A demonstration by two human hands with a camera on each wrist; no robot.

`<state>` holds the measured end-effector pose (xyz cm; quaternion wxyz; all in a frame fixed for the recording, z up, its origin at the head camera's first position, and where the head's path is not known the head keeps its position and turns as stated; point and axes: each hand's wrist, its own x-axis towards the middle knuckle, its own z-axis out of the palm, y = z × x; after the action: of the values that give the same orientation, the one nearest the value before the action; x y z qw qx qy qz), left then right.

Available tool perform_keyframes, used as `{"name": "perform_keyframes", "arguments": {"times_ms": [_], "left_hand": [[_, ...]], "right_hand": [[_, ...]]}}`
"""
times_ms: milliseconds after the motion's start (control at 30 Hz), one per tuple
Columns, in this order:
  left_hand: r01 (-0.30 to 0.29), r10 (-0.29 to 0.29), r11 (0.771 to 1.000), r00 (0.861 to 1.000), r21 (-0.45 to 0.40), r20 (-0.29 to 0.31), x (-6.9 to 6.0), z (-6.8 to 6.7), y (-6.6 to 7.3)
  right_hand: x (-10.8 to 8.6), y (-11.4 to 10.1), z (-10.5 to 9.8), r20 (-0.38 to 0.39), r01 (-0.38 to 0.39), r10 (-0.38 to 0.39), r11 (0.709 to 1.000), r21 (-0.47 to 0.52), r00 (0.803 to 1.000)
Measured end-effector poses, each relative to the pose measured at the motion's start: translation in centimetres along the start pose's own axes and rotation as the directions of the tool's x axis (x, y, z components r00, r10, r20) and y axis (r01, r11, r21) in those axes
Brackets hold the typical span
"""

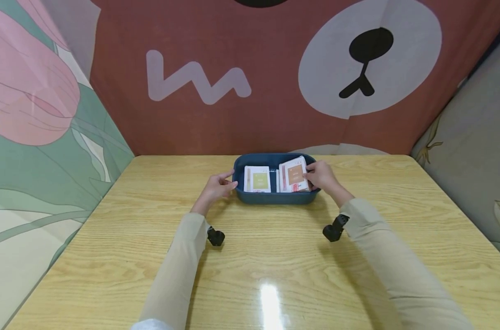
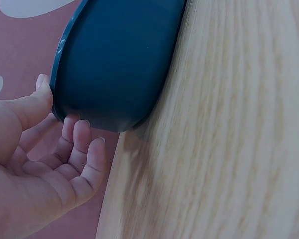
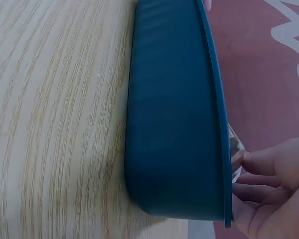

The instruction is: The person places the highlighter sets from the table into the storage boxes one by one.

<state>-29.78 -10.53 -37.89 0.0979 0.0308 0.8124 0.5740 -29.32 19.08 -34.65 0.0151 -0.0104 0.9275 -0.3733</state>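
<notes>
A dark blue oblong plastic bin (image 1: 276, 198) stands near the back edge of the table. Two white packets lie inside: one with a yellow-green square (image 1: 258, 179) on the left, another with an orange square (image 1: 293, 175) on the right, tilted. My right hand (image 1: 321, 176) reaches over the bin's right end and pinches the orange-square packet at its right edge. In the right wrist view, the bin's wall hides most of that packet. With thumb and curled fingers, my left hand (image 2: 50, 159) holds the rim at the bin's left end. What the packets contain cannot be seen.
The wooden table (image 1: 250, 247) spreads around the bin. Behind it hangs a brown cloth (image 1: 274, 123) printed with a bear's face. Patterned cloths also flank the left and right sides. A black wrist camera (image 1: 215, 236) sits on the left wrist, another (image 1: 334, 229) on the right.
</notes>
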Motion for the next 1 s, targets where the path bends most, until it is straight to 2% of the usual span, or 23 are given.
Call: {"name": "perform_keyframes", "arguments": {"times_ms": [200,467,700,867,1000], "left_hand": [[-0.012,0.012,1.0,1.0,-0.003,0.001,-0.2,0.0,0.0],[0.0,0.0,1.0,1.0,-0.001,0.0,-0.2,0.0,-0.1],[-0.01,0.01,1.0,1.0,-0.007,0.008,-0.3,0.0,0.0],[-0.013,0.013,1.0,1.0,-0.003,0.0,-0.4,-0.1,0.0],[-0.026,0.027,0.999,1.0,0.032,-0.013,-0.5,0.1,0.0]], "right_hand": [[0.0,-0.6,0.4,0.056,-0.013,0.02,0.992,-0.125,0.998],[0.0,-0.7,0.8,0.088,0.043,-0.023,0.97,-0.239,0.996],[-0.1,-0.7,0.9,0.113,0.078,-0.053,0.971,-0.226,0.992],[-0.5,-0.7,1.0,0.083,0.142,-0.127,0.967,-0.214,0.988],[-1.3,-0.3,1.2,0.017,0.202,-0.203,0.963,-0.18,0.979]]}}
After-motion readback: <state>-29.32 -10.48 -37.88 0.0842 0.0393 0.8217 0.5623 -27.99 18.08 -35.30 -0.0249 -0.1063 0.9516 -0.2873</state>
